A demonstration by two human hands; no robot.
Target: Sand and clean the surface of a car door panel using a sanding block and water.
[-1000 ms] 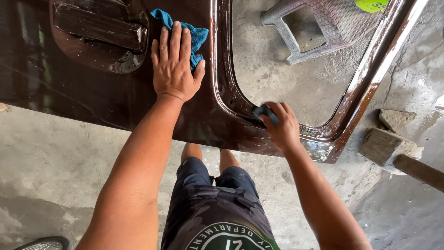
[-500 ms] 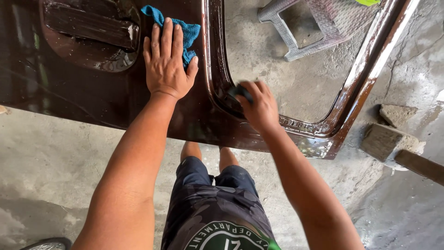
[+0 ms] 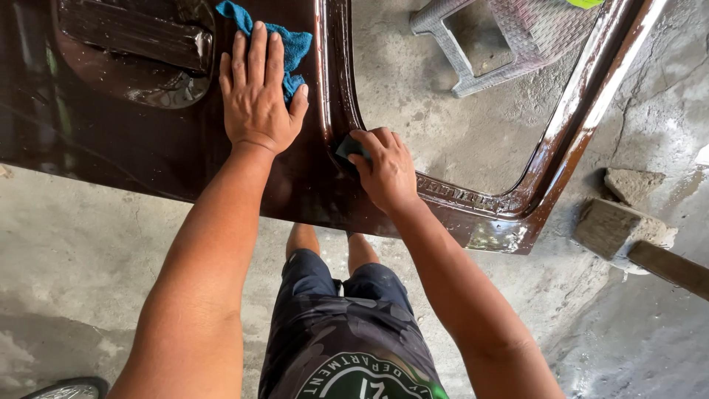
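A wet, dark brown car door (image 3: 148,148) lies flat across the view, its window opening on the right. My left hand (image 3: 258,92) rests flat, fingers spread, on a blue cloth (image 3: 284,41) lying on the door panel beside the recessed handle area (image 3: 133,52). My right hand (image 3: 384,166) presses a small dark sanding pad (image 3: 347,148) against the inner edge of the window frame, near its lower left corner. Only part of the pad shows under my fingers.
A grey plastic stool (image 3: 509,41) stands on the concrete floor (image 3: 74,251) seen through the window opening. Stone blocks (image 3: 620,222) and a wooden piece (image 3: 672,266) lie at the right. My legs in dark shorts stand below the door.
My right hand has slid the pad leftward along the window frame's lower edge toward its left corner. My left hand stays flat on the blue cloth.
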